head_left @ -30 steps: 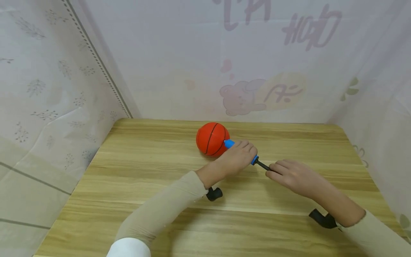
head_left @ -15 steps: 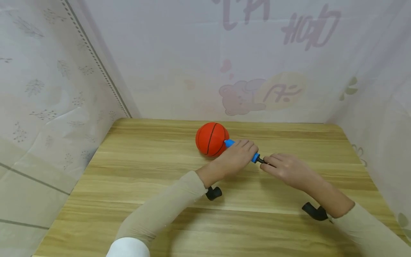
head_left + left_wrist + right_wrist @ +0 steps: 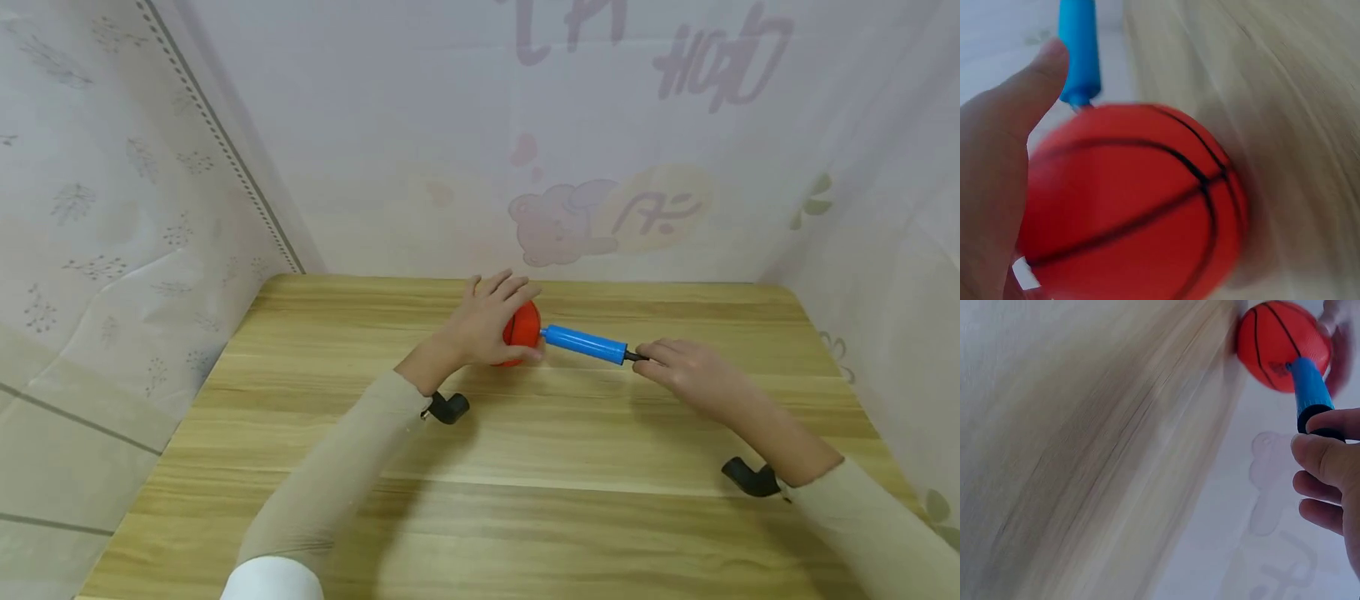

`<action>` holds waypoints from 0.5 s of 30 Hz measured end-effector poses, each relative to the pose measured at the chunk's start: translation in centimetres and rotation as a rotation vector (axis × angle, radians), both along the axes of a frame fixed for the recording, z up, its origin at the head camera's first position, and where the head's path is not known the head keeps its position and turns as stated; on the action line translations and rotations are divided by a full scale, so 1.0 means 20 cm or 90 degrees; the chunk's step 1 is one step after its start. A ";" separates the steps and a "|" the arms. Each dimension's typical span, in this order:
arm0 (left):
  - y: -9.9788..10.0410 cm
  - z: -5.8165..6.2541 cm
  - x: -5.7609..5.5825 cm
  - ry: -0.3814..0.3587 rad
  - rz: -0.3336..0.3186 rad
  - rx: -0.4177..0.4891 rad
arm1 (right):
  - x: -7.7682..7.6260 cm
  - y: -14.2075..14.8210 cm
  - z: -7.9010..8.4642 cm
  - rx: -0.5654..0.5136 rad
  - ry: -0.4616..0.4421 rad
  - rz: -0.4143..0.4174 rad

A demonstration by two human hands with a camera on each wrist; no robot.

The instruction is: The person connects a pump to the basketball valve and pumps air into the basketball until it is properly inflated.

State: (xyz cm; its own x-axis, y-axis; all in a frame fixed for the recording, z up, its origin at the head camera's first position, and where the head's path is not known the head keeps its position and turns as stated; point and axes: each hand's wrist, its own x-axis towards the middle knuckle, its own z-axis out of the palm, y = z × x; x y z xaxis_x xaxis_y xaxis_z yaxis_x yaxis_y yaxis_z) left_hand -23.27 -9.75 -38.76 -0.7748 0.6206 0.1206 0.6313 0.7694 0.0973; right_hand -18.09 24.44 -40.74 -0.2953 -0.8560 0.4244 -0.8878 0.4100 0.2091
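A red basketball with black lines (image 3: 527, 327) rests near the back of the wooden table. A blue hand pump (image 3: 585, 342) reaches its left end to the ball's right side, its nozzle meeting the ball in the left wrist view. My left hand (image 3: 483, 325) lies over the ball's left and top with fingers spread and fairly straight, covering much of it. Its thumb (image 3: 1044, 81) points along the pump. Thumb and index finger of my right hand (image 3: 1335, 462) pinch the pump's black handle (image 3: 1322, 428), while the other fingers curl loosely below it.
The wood-grain table (image 3: 495, 517) ends at a pale printed cloth (image 3: 390, 167) hanging behind it, with more cloth at both sides. Black curved pieces (image 3: 450, 408) stick out beneath both wrists.
My left hand has let go of the pump's barrel and moved left onto the ball. My right hand pushed the handle inward, then moved slightly right and up, still pinching it.
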 end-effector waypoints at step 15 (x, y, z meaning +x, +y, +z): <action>0.03 -0.12 -0.01 -0.022 0.041 -0.012 | -0.16 0.03 -0.18 -0.029 -0.063 -0.080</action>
State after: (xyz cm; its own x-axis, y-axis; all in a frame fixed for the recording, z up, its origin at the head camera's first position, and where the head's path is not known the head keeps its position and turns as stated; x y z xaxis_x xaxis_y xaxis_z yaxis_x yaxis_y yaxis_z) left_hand -23.52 -9.08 -41.07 -0.8169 0.5710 0.0819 0.5768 0.8103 0.1039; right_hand -21.28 25.03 -44.40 -0.4413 -0.7899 0.4259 -0.8441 0.5264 0.1016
